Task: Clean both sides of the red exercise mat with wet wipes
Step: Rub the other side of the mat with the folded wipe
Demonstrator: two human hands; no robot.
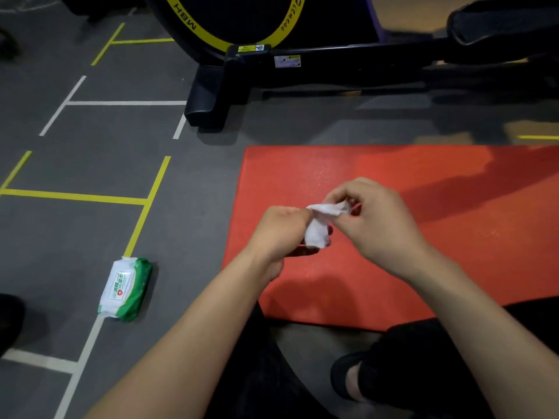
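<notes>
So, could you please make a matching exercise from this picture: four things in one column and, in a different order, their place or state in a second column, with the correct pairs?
Things
1. wet wipe
2. wipes pack
3. red mat
4. exercise machine

Places or states
A. lies flat on the floor under the hands
B. stands on the floor beyond the mat's far edge
C. pinched between the left hand and right hand
D. lies on the grey floor, to the left of the mat

Pairs: 1-C, 2-D, 3-A, 4-B
</notes>
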